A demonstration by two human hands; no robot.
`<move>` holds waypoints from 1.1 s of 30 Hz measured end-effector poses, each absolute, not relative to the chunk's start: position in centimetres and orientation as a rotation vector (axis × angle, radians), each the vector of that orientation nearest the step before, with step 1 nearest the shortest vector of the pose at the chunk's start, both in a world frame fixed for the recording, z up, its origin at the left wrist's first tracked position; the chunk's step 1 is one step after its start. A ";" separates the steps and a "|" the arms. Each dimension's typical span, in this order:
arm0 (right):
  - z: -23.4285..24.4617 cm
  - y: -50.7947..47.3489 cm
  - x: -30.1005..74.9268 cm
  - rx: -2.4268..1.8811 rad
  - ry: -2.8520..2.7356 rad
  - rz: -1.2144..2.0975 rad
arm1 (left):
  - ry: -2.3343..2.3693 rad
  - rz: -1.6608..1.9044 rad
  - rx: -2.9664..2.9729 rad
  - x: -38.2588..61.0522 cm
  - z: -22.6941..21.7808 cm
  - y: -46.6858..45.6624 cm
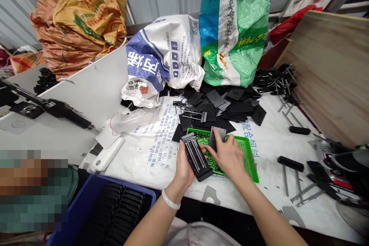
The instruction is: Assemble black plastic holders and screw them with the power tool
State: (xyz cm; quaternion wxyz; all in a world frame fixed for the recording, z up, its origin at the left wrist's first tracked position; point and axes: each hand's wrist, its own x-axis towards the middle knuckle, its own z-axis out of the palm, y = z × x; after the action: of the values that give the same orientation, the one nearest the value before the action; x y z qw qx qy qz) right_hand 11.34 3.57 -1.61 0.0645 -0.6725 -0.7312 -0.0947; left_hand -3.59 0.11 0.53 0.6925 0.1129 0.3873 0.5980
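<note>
My left hand (183, 167) is closed round a black rectangular part with metal rods (196, 156), held tilted over the near left corner of a green mesh tray (250, 158). My right hand (228, 154) pinches a flat grey-black plate (216, 137) upright above the tray, right beside the black part. A pale bangle sits on my left wrist. Behind the tray lies a heap of black plates and rods (215, 108).
White-blue sack (161, 59) and green sack (235, 27) stand behind the heap. A blue crate (86, 203) with black parts sits at near left. Black handles with metal rods (291, 163) lie at right, a wooden board (331, 73) beyond. A power tool (54, 108) lies at left.
</note>
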 end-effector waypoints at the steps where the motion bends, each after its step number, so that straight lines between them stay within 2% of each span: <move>1: -1.7 3.8 10.9 -1.985 -2.218 -0.308 | 0.870 1.341 0.251 -3.7 0.6 0.1; 10: -3.2 3.6 13.6 -1.841 -2.130 -0.225 | 0.912 1.346 0.221 -4.3 0.7 0.1; 17: -1.2 1.0 11.8 -1.514 -2.040 -0.074 | 0.921 1.390 0.261 -3.2 0.0 0.9; 23: -2.5 1.1 12.5 -1.688 -2.217 -0.094 | 0.898 1.347 0.269 -2.9 0.1 1.0; 28: -2.4 2.6 14.4 -1.878 -2.264 -0.317 | 0.898 1.347 0.275 -3.6 0.3 1.0; 33: -2.6 2.8 14.7 -1.825 -2.206 -0.327 | 0.911 1.360 0.260 -3.8 0.2 0.9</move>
State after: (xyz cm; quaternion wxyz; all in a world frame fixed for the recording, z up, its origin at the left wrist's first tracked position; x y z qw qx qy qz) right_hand 14.73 2.84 -2.60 0.1296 -0.6281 -0.7590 -0.1124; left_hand -3.82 0.86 0.19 0.6758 0.1157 0.4053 0.6047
